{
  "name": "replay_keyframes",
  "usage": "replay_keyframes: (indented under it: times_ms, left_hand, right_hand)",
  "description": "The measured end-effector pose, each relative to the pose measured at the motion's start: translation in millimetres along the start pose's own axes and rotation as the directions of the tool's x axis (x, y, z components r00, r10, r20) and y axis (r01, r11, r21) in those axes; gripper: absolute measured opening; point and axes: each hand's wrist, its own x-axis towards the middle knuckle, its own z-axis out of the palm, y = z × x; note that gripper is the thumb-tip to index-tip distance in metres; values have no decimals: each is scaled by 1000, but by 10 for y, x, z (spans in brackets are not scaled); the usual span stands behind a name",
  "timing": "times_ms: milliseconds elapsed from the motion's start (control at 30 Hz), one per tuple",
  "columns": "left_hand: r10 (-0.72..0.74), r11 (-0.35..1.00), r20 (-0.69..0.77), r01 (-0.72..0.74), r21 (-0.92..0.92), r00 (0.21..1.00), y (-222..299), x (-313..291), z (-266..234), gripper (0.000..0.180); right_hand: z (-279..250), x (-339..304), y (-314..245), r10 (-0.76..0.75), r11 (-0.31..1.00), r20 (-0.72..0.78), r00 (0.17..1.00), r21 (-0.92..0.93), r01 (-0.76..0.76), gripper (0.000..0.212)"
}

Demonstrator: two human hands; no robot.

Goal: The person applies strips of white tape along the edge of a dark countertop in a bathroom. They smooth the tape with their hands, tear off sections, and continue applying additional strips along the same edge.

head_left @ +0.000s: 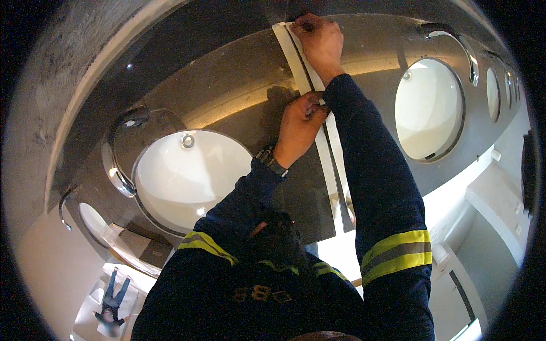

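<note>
Two pale strips of masking tape (pixel 294 57) run side by side along the dark countertop (pixel 227 54), with a narrow dark line between them. My right hand (pixel 321 45) reaches to their far end, its fingers bent and pressed together at the right strip; whatever they grip is hidden. Lower down, across the strips, is my left hand (pixel 301 128), with a dark watch (pixel 271 160) at its wrist. Its fingers are curled closed over the tape, and a small white bit shows beside the fingertips. What it holds cannot be made out.
A white sink (pixel 187 176) with a curved chrome tap (pixel 116 165) lies left of the strips. To the right is another sink (pixel 429 111) with its tap (pixel 469 54). Further sinks line the counter both ways. A cardboard box (pixel 136 247) stands at left; a person (pixel 114 304) is beyond.
</note>
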Motion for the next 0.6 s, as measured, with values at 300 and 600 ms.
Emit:
replay_keyframes:
  times_ms: [300,600]
  left_hand:
    - [3,1000,1,-3,-3,1000,45,-3,-3,27]
    - [-237,884,61,242,-401,969,144,-109,73,40]
  right_hand:
    - [-32,30,56,-28,998,43,999,50,26,24]
    - [-98,35,40,-36,992,77,996,123,26,23]
